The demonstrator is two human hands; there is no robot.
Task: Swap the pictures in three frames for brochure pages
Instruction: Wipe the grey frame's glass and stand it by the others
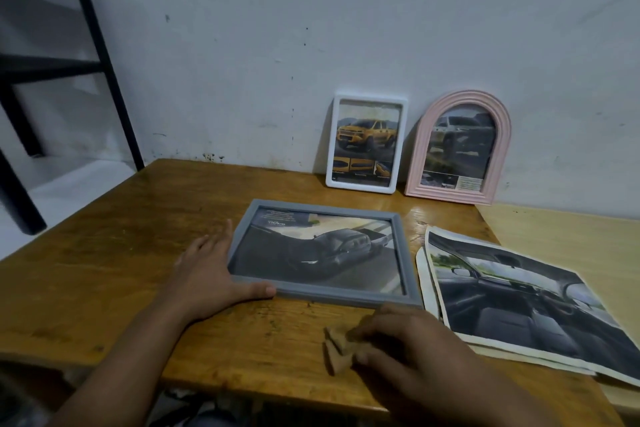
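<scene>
At the near edge of the brown wooden table (104, 270), our forearms run out of the bottom of the picture, and our right hand (412, 354) covers part of a small tan crumpled scrap (337, 348); we cannot tell what the scrap is, nor how firmly the curled fingers hold it, though they lie on it and seem to pinch it. Our left hand (211, 274) lies flat with fingers straight and spread, its fingers along the left side and its thumb along the front edge of the grey rectangular picture frame (408, 270), which lies face up holding a dark car page. Just right of it lie loose brochure pages (519, 305) showing a car interior, stacked so the lower sheets are mostly hidden. Against the wall lean a white rectangular frame (366, 144) and a pink arched frame (459, 147), their print too small to read.
</scene>
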